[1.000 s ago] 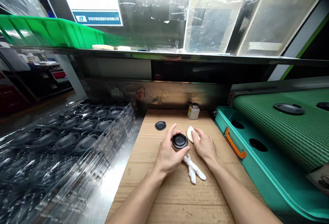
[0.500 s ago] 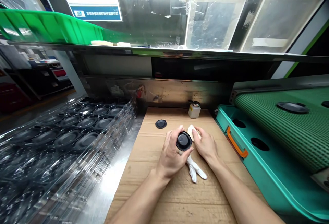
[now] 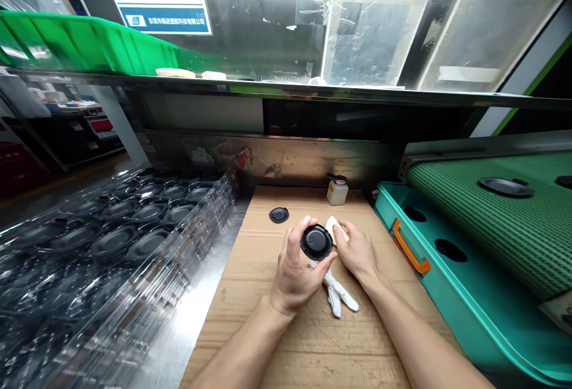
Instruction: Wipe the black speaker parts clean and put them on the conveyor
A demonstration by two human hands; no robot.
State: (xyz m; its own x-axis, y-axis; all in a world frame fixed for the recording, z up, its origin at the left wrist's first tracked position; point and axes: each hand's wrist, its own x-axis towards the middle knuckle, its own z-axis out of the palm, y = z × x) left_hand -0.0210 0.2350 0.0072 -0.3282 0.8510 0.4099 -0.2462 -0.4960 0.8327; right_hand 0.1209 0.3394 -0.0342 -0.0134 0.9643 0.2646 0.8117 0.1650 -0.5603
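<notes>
Above the cardboard (image 3: 313,341), the left hand (image 3: 295,276) grips a black disc (image 3: 316,242).

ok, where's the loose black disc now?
In the head view, the black disc lies flat on the cardboard sheet, left of and beyond the left hand, which holds a black round part; a small bottle stands further back to its right.

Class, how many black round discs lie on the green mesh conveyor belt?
2: one black round disc on the green mesh conveyor belt, another cut off at the view's right edge. More may lie out of view.
</notes>
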